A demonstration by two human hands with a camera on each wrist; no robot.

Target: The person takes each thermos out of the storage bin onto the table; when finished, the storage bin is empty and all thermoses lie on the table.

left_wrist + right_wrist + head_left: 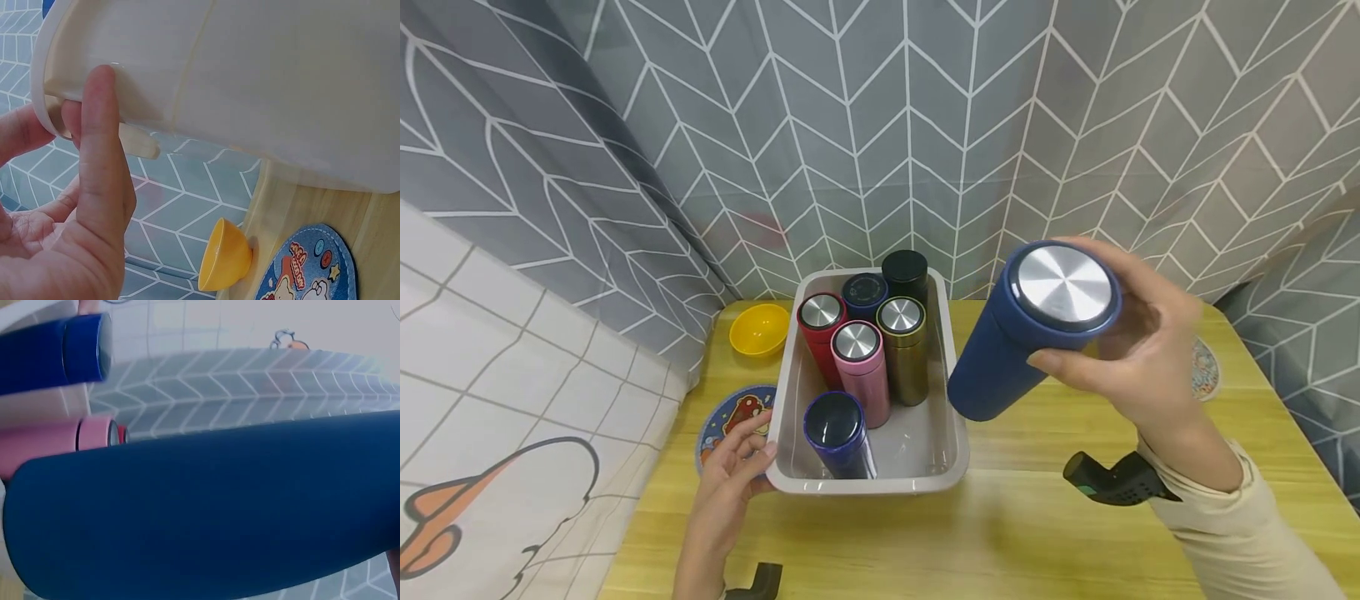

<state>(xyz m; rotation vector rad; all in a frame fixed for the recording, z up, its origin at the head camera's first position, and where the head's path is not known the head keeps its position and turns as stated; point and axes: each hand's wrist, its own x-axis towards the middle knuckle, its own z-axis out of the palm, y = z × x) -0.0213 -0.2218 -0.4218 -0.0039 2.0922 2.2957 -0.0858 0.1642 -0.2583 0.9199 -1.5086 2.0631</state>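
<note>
My right hand [1138,333] grips a large dark-blue thermos flask [1000,354] near its silver-topped lid. The flask is tilted, held up beside the right rim of a white plastic bin [868,485]. My left hand [733,467] holds the bin's rim at its front left corner, fingers against the outer wall [250,94]. Inside the bin stand a red flask [822,342], a pink flask [865,379], a gold flask [907,367], a black flask [905,267], a navy one [865,292] and a shiny blue one [842,437] leaning near the front.
A yellow bowl [760,330] sits left of the bin on the wooden table [1022,525]. Partly behind my left hand and the bin lies a round blue cartoon mat [715,427]. Another patterned round piece [1205,371] lies at the right. A grey curtain [925,125] hangs behind the table.
</note>
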